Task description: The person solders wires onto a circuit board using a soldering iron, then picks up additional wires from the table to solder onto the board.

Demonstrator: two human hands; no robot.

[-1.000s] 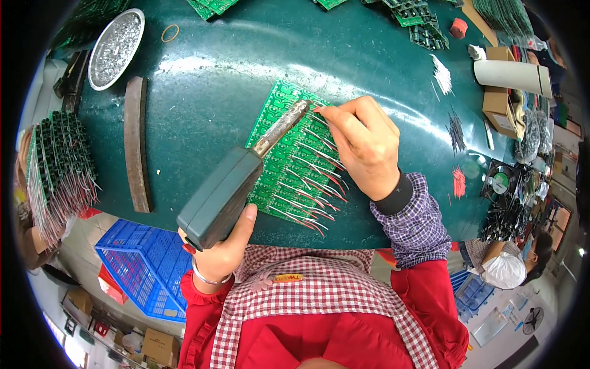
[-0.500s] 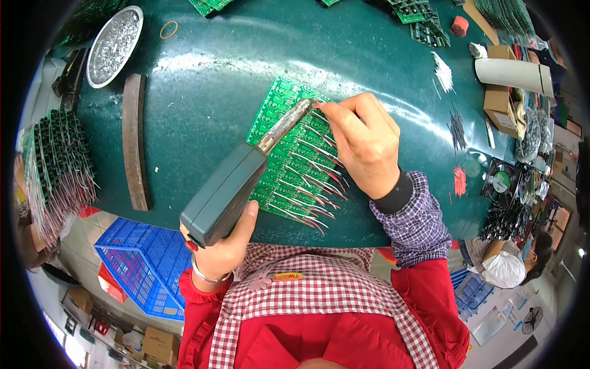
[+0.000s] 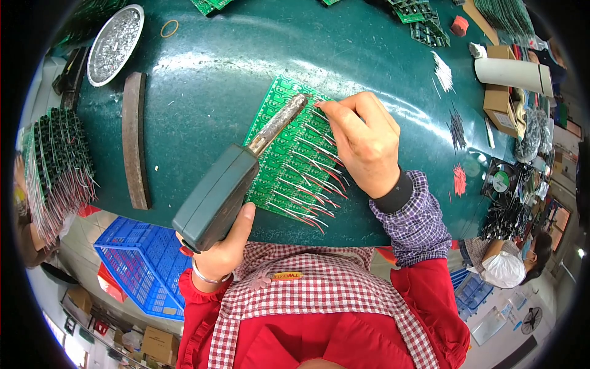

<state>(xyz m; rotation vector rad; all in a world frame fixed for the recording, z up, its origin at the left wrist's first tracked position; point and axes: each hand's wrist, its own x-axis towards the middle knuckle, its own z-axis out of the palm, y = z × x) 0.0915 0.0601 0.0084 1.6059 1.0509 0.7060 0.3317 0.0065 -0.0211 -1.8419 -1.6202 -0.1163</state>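
My left hand (image 3: 227,253) grips a dark green soldering gun (image 3: 215,195), its stained metal barrel slanting up and right over a green circuit board (image 3: 278,161). The tip sits near the board's far right corner, slightly short of my right fingertips. There my right hand (image 3: 367,144) pinches a thin wire, mostly hidden by the fingers; a reddish bit shows at the fingertips. Rows of white, red and dark wires (image 3: 319,184) stick out from the board's right side toward me. The board lies tilted on the green table (image 3: 190,123).
On the left are a metal bar (image 3: 133,141), a dish (image 3: 98,82) of silvery bits and stacked wired boards (image 3: 58,154). White (image 3: 443,71), black (image 3: 457,130) and red wires (image 3: 460,179) lie right. A blue crate (image 3: 138,264) stands below the table edge.
The soldering gun has drawn back a little to the left, its tip moving away from my right fingertips. My right hand has stayed almost still at the board's corner.
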